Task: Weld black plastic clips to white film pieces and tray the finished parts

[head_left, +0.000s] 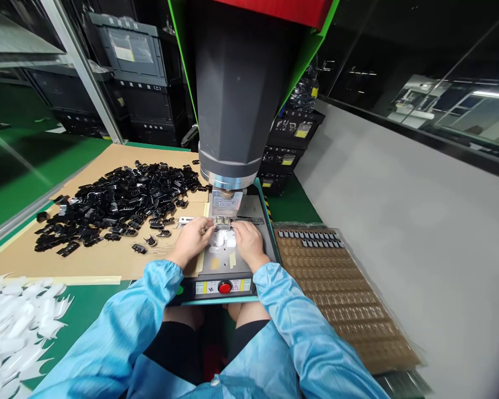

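Note:
Both hands work at a small metal fixture (pixel 223 221) on the machine's grey base plate, right below the dark machine head (pixel 233 122). My left hand (pixel 196 237) has its fingers pinched together at the fixture's left side. At the right side, my right hand (pixel 248 239) is closed too, with fingertips against the fixture's edge. Whatever small part lies between the fingertips is too small to make out. White film-like pieces (pixel 222 238) lie on the plate between the hands. A clear plate (pixel 227 200) with a printed label stands behind the fixture.
Many black plastic clips (pixel 125 199) are heaped on the cardboard-covered table (pixel 125 266) to the left. White curved pieces (pixel 20 327) are piled at lower left. A red button (pixel 225 286) sits at the machine's front. To the right lies a compartmented tray (pixel 341 299) with two rows of grey parts.

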